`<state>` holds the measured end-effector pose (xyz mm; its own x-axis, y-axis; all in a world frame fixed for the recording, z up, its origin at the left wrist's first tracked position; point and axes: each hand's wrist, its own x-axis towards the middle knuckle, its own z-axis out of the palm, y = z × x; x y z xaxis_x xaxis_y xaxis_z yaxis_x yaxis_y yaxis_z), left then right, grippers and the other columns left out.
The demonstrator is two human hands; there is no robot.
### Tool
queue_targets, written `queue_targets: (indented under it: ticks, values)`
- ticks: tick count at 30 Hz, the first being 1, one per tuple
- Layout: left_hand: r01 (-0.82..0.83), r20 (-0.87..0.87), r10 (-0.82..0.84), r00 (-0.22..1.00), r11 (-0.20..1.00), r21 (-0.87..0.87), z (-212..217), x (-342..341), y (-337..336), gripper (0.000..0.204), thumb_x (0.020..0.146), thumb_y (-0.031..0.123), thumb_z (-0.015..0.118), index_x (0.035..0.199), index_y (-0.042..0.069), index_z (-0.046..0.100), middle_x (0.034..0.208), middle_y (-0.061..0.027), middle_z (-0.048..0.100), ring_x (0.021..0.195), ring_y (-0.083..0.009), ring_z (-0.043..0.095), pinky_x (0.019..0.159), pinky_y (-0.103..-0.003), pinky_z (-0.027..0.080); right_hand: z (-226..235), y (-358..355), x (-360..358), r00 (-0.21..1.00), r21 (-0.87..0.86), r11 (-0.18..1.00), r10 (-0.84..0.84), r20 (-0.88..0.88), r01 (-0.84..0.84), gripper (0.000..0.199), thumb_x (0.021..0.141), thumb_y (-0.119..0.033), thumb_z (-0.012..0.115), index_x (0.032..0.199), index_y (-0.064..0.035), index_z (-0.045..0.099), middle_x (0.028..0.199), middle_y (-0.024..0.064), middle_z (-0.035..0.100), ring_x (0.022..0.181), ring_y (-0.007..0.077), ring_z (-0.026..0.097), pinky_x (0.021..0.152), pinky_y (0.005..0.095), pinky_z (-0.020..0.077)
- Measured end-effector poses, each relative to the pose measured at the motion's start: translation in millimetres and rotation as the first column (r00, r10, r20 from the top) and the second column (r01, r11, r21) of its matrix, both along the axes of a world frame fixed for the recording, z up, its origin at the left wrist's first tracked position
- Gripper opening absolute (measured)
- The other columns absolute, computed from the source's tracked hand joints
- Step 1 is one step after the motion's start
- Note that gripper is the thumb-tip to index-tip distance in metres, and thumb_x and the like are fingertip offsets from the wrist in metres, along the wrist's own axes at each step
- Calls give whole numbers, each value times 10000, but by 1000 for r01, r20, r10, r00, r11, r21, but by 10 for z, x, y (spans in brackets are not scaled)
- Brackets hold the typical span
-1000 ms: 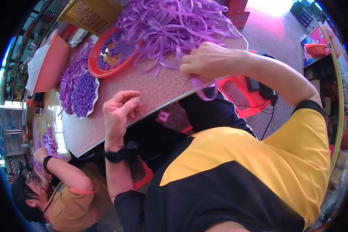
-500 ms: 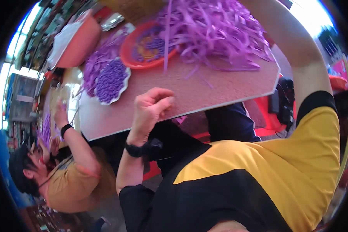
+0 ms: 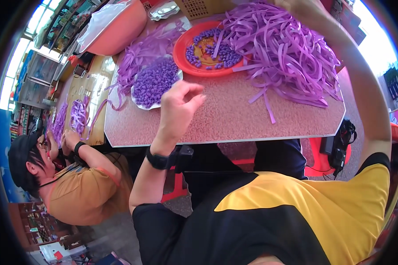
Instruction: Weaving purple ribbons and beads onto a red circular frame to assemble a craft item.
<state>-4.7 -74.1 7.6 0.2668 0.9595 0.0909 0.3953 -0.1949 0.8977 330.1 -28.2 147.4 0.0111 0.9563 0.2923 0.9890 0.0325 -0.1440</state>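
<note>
My left hand (image 3: 181, 104) hovers over the near left of the table, its fingers curled toward the thumb. Whatever may lie between those fingertips is too small to make out. Just beyond it is a white scalloped dish (image 3: 143, 106) heaped with purple beads (image 3: 154, 84). Beside that, a red plate (image 3: 181, 62) holds scattered purple beads. A large loose heap of purple ribbons (image 3: 287, 57) spreads at the right, one strip overlapping the plate. My right hand (image 3: 292, 5) reaches the heap's far end; its fingers are mostly hidden at the picture's upper edge.
More purple ribbons (image 3: 148, 48) lie behind the dish. A pink basin (image 3: 119, 33) with a white liner and a tan perforated box (image 3: 199, 8) stand farther back. At left, a co-worker (image 3: 84, 190) handles ribbons at another table. A red stool (image 3: 318, 154) is below the right edge.
The view has shifted, bringing my right hand partly into the picture. My left hand is now nearer the bead dish. The co-worker's raised hand has come down to the ribbons.
</note>
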Motion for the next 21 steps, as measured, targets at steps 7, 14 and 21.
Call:
queue_targets:
  ticks: [7,14,21]
  values:
    - [225,-470,96,877,783,580,-178,381,271,407,681,125,780,1065,23,691,1096,-131,613,1083,-331,508,945,-418,456,-1197,-299,-656,749,112,859,494,-442,-500,142,925,-137,632,973,-6,658,806,123,660,742,250,642,693,383,495]
    - [231,-366,-16,931,800,554,-83,354,72,402,712,87,793,1100,40,699,1121,-124,640,1070,-324,555,952,-419,452,-1454,-269,-626,582,-25,904,254,-772,-427,127,927,-93,629,1005,-8,682,734,-23,543,680,55,473,601,240,392]
    - [35,-571,414,709,788,614,-169,-205,201,316,703,71,766,1007,20,694,979,-133,607,987,-331,543,873,-427,468,-1494,-294,-530,552,-48,899,225,-803,-435,131,929,-123,645,997,-24,698,740,-38,553,654,50,468,587,234,382]
